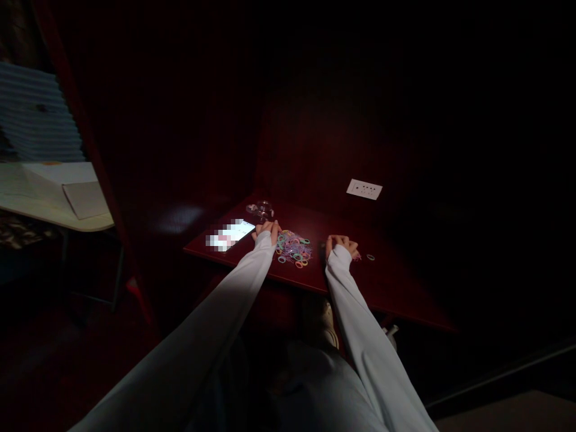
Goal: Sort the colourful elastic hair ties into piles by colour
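Observation:
On the dark red desk lies a loose pile of small coloured hair ties [294, 249], mostly purple, green, pink and orange. Against its left edge is my left hand [266, 230], fingers bent and drawn together; what they hold, if anything, is hidden. To the right of the pile, my right hand [341, 243] rests low over the desk with its fingers curled downward. Some pink strands [357, 257] show by its outer fingers, and the fingertips are hidden. One green hair tie [371, 257] lies alone further right.
A lit phone [231, 234] lies left of my left hand. Behind it stands a clear plastic container [264, 209]. A white socket plate [364, 189] is on the dark back wall. Beyond the left partition, a white box [83, 189] sits on a pale table [90, 224].

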{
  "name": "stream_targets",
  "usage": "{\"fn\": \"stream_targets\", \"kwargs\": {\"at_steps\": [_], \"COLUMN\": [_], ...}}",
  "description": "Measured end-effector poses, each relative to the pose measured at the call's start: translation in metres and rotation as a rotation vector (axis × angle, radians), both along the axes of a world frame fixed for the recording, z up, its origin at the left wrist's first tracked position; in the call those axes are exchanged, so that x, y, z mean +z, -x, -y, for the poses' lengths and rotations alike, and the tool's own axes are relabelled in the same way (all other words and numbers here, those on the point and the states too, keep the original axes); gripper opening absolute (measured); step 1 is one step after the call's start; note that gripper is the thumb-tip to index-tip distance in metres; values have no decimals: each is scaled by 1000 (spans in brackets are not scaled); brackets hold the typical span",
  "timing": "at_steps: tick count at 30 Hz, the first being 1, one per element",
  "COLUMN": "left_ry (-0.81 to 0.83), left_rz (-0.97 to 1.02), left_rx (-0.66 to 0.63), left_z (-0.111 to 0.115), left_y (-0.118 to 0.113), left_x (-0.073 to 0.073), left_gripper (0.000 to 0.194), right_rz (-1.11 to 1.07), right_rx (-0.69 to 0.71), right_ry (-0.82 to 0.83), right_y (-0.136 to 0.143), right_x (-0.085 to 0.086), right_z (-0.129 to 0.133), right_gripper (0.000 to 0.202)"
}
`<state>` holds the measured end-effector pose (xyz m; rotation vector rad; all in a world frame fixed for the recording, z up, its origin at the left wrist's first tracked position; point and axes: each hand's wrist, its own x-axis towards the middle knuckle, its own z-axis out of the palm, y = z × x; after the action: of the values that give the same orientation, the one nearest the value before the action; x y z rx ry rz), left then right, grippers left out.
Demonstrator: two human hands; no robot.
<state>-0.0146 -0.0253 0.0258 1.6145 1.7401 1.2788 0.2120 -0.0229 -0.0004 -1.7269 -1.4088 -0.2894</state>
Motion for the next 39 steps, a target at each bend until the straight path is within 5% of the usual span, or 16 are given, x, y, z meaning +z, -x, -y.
{"fn": "stream_targets", "kwargs": {"at_steps": [5,7,16,23,39], "left_ry": [6,-1,19,37,86], "left_rz": [-54,-72,-87,-116,-316], "left_rx": [1,-7,-20,47,-9], "left_z": [0,-1,-3,-7,-14], "left_y": [3,2,1,1,3], "left_x": [1,0,-3,-8,-13], "left_gripper": [53,54,58,60,48], "right_rz": [370,448,378,462,394], "right_rx": [477,565,409,559,555], "right_ry": [105,134,180,153,175], "right_y": [49,61,60,65,68], "right_x": [6,7,3,8,10], "right_z": [18,24,17,27,24], "right_gripper": [35,36,39,34,37]}}
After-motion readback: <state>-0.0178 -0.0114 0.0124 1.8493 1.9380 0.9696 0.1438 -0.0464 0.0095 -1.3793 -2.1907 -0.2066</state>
